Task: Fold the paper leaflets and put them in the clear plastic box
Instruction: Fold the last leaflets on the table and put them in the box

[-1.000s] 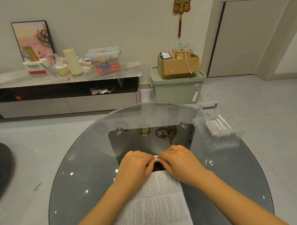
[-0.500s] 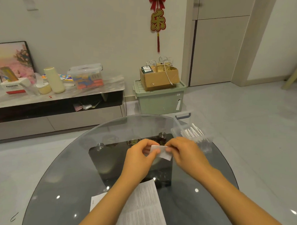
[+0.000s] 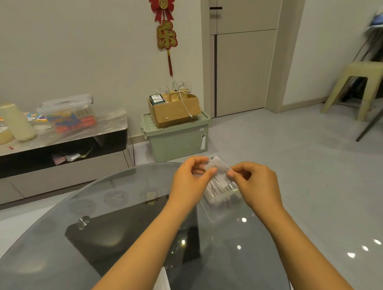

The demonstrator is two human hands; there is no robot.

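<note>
A small folded white leaflet [image 3: 218, 166] hangs in the air between both hands. My left hand [image 3: 190, 182] pinches its left edge and my right hand [image 3: 257, 185] pinches its right edge. Directly beneath them the clear plastic box [image 3: 220, 193] stands on the round glass table [image 3: 76, 238], with several folded leaflets upright inside; the hands hide most of it. A strip of an unfolded printed leaflet [image 3: 161, 284] shows at the bottom edge between my forearms.
Past the table stand a low TV cabinet [image 3: 58, 167] with clutter, a green storage bin [image 3: 177, 137] carrying a cardboard box [image 3: 174, 110], and a beige plastic stool [image 3: 355, 86] at the right. The table's dark base shows through the glass.
Both hands lifted the folded leaflet off the table and carried it forward and right, over the clear box. The view tilted up, so the flat leaflet slid nearly out of sight.
</note>
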